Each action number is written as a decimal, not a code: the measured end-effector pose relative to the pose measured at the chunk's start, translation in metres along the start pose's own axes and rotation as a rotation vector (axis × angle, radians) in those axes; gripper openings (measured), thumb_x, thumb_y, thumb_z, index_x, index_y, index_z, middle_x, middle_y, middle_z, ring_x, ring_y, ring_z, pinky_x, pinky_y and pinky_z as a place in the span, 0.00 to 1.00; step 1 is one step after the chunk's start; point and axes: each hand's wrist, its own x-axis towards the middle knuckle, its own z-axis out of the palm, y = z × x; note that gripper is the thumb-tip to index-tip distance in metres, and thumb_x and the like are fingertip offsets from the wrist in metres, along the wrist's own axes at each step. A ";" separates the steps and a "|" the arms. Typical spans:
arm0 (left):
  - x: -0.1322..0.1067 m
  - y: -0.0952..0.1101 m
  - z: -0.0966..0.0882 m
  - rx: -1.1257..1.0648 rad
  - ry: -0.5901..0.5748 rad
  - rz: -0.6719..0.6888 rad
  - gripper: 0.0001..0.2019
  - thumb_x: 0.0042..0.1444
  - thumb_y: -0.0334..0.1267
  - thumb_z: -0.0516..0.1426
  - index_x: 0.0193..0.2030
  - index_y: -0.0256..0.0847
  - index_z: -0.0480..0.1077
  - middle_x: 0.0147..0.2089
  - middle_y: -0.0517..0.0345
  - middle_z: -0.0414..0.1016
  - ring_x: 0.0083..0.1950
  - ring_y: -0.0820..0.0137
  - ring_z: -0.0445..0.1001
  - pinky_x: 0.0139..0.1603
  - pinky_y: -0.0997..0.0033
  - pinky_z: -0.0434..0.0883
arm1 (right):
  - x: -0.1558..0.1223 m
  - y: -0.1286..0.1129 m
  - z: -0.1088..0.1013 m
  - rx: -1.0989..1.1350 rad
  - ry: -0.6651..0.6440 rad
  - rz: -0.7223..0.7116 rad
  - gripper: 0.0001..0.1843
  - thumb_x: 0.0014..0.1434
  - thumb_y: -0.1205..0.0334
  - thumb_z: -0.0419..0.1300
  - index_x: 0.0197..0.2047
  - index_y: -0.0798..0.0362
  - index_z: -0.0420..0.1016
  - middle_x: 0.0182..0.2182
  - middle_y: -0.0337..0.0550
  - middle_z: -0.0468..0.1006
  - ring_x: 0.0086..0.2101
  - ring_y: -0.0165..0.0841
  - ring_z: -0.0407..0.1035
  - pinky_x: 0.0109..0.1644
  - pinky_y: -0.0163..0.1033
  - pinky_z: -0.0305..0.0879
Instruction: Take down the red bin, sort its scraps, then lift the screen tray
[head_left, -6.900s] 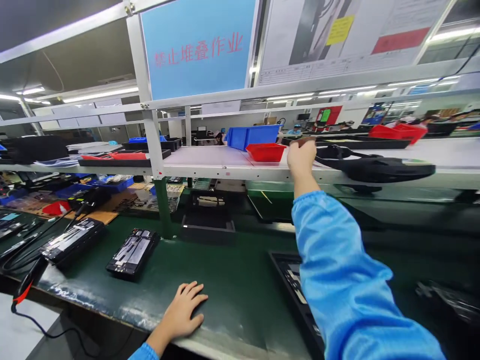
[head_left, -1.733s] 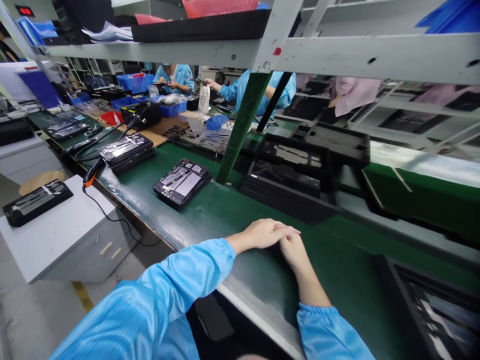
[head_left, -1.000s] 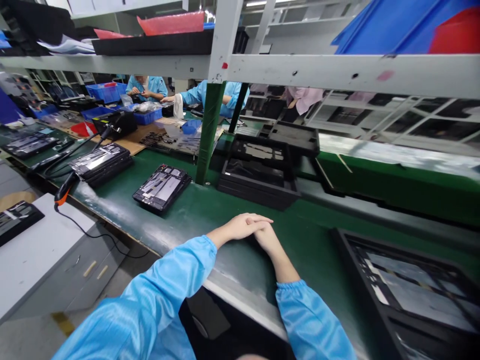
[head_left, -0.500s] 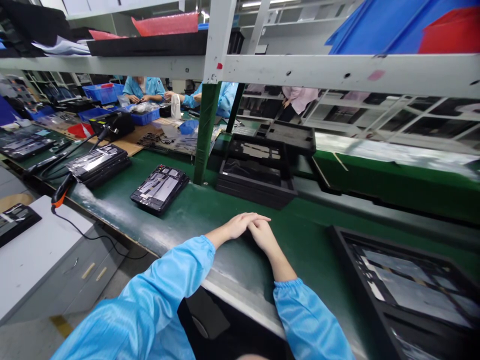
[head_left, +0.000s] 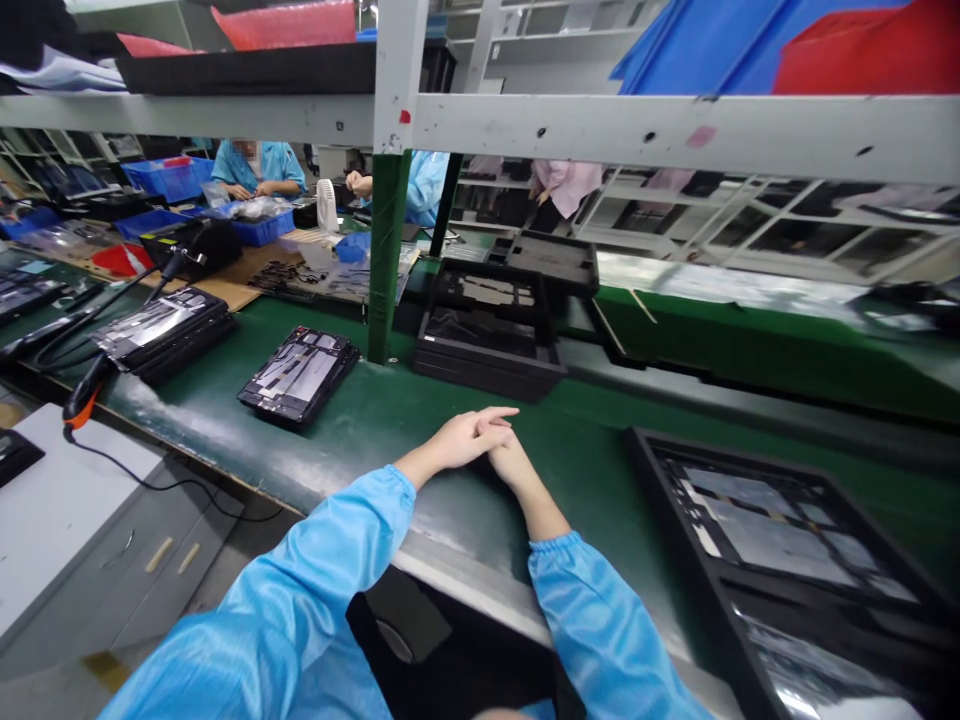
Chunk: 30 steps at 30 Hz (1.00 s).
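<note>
- The left hand [head_left: 459, 440] is laid across the right hand [head_left: 511, 458], fingers lapping, near the front of the table [head_left: 600, 450]; how far each grip is closed I cannot tell, as the two hide one another.
- Right of them on the table, a black tray [head_left: 654, 510] holds a flat device [head_left: 780, 525] with silvery grey panels in a dark frame; a shiny clear sheet [head_left: 817, 670] lies nearer in the same tray.
- Left of the hands, well apart from them, a device pile [head_left: 298, 375] lies flat, black-sided, its top showing grey panels and thin dark strips.
- The table is green and glossy, its front edge pale and scuffed; a white cabinet [head_left: 75, 560] stands below at left.
- A black-and-orange handle [head_left: 86, 395] trails a cable [head_left: 187, 485] beside a second pile [head_left: 161, 325].
- Stacked black trays [head_left: 487, 375] sit beyond the hands.
- A green-wrapped post [head_left: 386, 260] and a white shelf beam [head_left: 637, 140] cut across the view, partly hiding a co-worker in blue [head_left: 426, 190].
- Farther back: a small white fan [head_left: 326, 205], a blue bin [head_left: 169, 180], another seated co-worker [head_left: 259, 170], and a person in pink [head_left: 566, 185] by racks.
</note>
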 end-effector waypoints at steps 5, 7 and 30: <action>0.001 0.001 0.002 -0.107 0.026 0.045 0.30 0.78 0.56 0.54 0.67 0.34 0.85 0.66 0.44 0.86 0.68 0.56 0.82 0.77 0.59 0.72 | 0.002 0.003 -0.002 -0.064 0.013 -0.085 0.40 0.64 0.17 0.59 0.35 0.49 0.81 0.41 0.54 0.87 0.44 0.47 0.78 0.59 0.55 0.79; 0.001 0.000 0.003 -0.133 0.023 0.045 0.30 0.78 0.54 0.54 0.66 0.33 0.85 0.65 0.44 0.86 0.68 0.56 0.82 0.77 0.60 0.72 | 0.003 0.005 -0.003 -0.070 -0.011 -0.096 0.39 0.65 0.18 0.59 0.38 0.49 0.83 0.44 0.54 0.87 0.45 0.47 0.78 0.61 0.56 0.78; -0.001 0.006 -0.002 -0.084 -0.033 0.024 0.29 0.81 0.49 0.50 0.70 0.31 0.82 0.69 0.43 0.84 0.70 0.60 0.81 0.78 0.65 0.70 | 0.001 0.004 -0.008 -0.063 -0.036 0.023 0.48 0.57 0.09 0.60 0.41 0.50 0.88 0.51 0.60 0.88 0.55 0.57 0.81 0.70 0.65 0.74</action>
